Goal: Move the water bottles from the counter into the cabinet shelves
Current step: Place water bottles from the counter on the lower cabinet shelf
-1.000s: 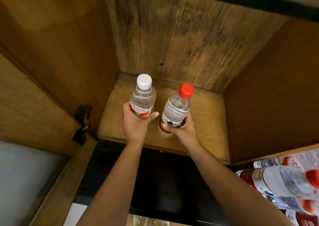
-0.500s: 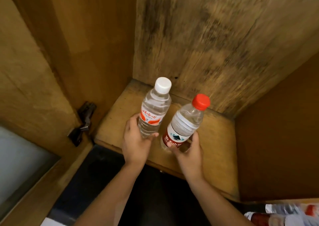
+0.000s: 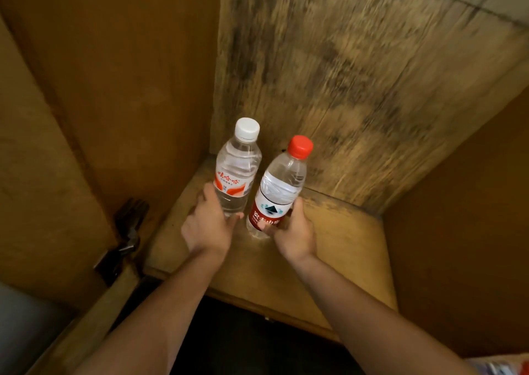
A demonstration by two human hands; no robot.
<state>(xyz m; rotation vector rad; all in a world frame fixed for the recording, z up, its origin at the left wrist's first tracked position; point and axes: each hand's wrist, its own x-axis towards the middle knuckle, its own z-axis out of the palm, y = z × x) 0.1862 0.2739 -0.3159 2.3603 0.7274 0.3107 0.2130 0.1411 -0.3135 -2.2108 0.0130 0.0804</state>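
**Two bottles reach the cabinet shelf**

A person's left hand (image 3: 206, 225) curls around the base of a white-capped bottle (image 3: 236, 171), while the right hand (image 3: 294, 231) grips a red-capped bottle (image 3: 279, 188) at its label. Both bottles stand side by side, close together, over the wooden shelf (image 3: 337, 248) near its back left corner. The placing step appears nearly complete; next, each hand would need to let go without tipping them.

A dark metal hinge (image 3: 128, 231) sits at my lower left on the wooden door (image 3: 43, 174). Below me lies a black countertop (image 3: 243, 343). A grey surface (image 3: 20, 326) shows at far left.
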